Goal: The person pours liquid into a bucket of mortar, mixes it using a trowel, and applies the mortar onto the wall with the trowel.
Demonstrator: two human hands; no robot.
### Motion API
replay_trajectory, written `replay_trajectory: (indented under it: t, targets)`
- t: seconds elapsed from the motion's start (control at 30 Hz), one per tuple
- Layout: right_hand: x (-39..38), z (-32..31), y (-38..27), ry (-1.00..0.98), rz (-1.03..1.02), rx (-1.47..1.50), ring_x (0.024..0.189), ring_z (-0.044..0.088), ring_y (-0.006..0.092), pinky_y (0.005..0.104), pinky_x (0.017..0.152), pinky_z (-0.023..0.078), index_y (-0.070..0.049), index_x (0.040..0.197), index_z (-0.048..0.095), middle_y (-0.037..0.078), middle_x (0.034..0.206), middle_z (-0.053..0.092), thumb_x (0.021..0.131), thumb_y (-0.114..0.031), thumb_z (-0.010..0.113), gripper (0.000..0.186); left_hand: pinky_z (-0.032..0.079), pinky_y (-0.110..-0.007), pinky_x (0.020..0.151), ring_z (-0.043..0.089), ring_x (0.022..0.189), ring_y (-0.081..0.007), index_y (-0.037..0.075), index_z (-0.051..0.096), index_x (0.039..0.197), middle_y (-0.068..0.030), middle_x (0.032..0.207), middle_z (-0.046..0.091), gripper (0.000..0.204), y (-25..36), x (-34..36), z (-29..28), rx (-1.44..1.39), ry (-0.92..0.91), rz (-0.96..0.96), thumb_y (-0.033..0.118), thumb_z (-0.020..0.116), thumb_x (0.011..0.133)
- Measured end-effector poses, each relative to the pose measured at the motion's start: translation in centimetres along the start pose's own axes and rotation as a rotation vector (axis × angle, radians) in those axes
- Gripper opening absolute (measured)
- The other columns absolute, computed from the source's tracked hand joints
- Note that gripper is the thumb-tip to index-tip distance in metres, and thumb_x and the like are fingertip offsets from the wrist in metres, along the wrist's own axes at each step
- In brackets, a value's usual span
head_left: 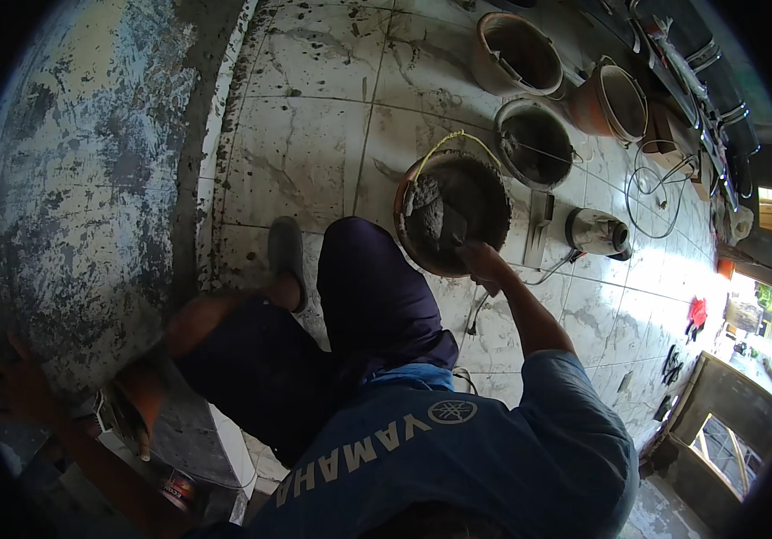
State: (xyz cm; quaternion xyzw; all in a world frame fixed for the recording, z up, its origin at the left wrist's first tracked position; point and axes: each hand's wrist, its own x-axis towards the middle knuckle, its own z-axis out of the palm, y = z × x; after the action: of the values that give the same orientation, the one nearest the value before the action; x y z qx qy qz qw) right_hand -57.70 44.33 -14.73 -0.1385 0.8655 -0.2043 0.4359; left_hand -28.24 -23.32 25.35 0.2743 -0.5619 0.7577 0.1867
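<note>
Gripping a trowel (454, 226) by its handle in the right hand (485, 262), probably meeting heavy, sticky mortar (427, 216) in the bucket (431, 266) beneath, and holding the left hand (22, 388) spread.

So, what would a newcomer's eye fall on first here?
Probably the bucket with a yellow handle near the centre, where the right hand grips a trowel in grey mortar. Then the patchy, mottled wall filling the left side, and the bright daylight opening toward the right edge.
</note>
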Motion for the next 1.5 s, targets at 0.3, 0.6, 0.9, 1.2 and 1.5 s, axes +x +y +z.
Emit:
replay_trajectory:
  t: [0.3, 0.6, 0.9, 1.2, 1.5]
  targets:
    - [-4.3, 2.5, 5.8, -0.033, 0.14, 0.831, 0.046, 0.045, 0.0102, 0.0284, 0.042, 0.039, -0.005, 0.082, 0.057, 0.001, 0.058, 0.049, 0.093, -0.034, 0.055, 0.032, 0.036, -0.032, 0.078, 0.055, 0.098, -0.0143, 0.04, 0.052, 0.128, -0.0015, 0.107, 0.062, 0.058, 0.3, 0.6, -1.6, 0.029, -0.039, -0.008, 0.075, 0.043, 0.082]
    - [-6.1, -1.0, 2.2, 0.322, 0.151, -0.204, 0.084, 0.065, 0.037, 0.0478, 0.07, 0.05, -0.004, 0.094, 0.064, 0.02, 0.086, 0.067, 0.09, -0.043, 0.052, 0.041, 0.035, -0.033, 0.079, 0.055, 0.099, -0.0148, 0.042, 0.042, 0.138, -0.0019, 0.11, 0.061, 0.064, 0.0, 0.8, -2.1, 0.031, -0.092, -0.002, 0.076, 0.037, 0.083]
    - [-0.3, -5.1, -1.8, 0.073, 0.26, -0.428, 0.109, 0.06, 0.0344, 0.0467, 0.091, 0.048, -0.006, 0.101, 0.066, 0.023, 0.104, 0.065, 0.089, -0.049, 0.052, 0.047, 0.035, -0.033, 0.077, 0.054, 0.095, -0.0133, 0.043, 0.041, 0.138, -0.0008, 0.109, 0.06, 0.063, 0.5, 0.8, -1.8, 0.023, -0.064, -0.009, 0.076, 0.037, 0.084]
    - [2.8, -1.1, 2.9, 0.165, 0.09, -0.421, 0.092, 0.066, 0.0341, 0.0457, 0.077, 0.053, -0.007, 0.102, 0.066, 0.018, 0.095, 0.067, 0.093, -0.039, 0.049, 0.037, 0.036, -0.032, 0.074, 0.054, 0.094, -0.0132, 0.042, 0.047, 0.133, -0.0002, 0.109, 0.06, 0.061, 0.5, 0.7, -1.9, 0.031, -0.062, -0.031, 0.076, 0.041, 0.082]
    - [-3.2, 0.5, 3.6, -0.05, 0.256, 0.635, 0.046, 0.051, 0.0146, 0.0303, 0.044, 0.043, -0.002, 0.08, 0.061, 0.004, 0.059, 0.053, 0.092, -0.03, 0.054, 0.032, 0.036, -0.036, 0.083, 0.052, 0.099, -0.0166, 0.042, 0.05, 0.13, -0.0014, 0.114, 0.057, 0.062, -0.1, 0.3, -1.6, 0.081, -0.105, -0.019, 0.077, 0.042, 0.08]
